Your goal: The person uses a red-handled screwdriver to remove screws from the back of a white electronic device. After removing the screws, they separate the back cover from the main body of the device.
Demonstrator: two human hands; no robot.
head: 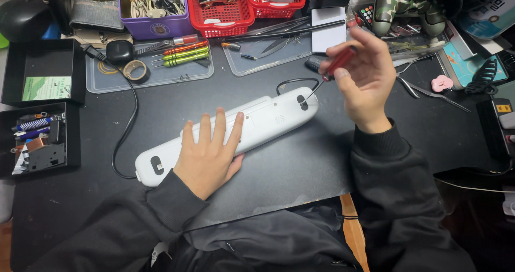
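Note:
A long white plastic device [268, 119] lies diagonally on the black desk mat [300, 170], underside up. My left hand [206, 154] presses flat on its middle, fingers spread. My right hand [359, 76] grips a red-handled screwdriver [339, 61]. The screwdriver's thin tip sits in a recessed hole at the device's far right end [303, 98]. A black cord [124, 127] loops around the device's left end.
Clear trays hold green and orange screwdrivers [185, 53] and a tape roll [136, 71]. Purple [155, 28] and red baskets [222, 20] line the back. Black boxes [43, 71] stand left. Tweezers [429, 89], a camouflage game controller [410, 9] and a power strip [496, 127] are right.

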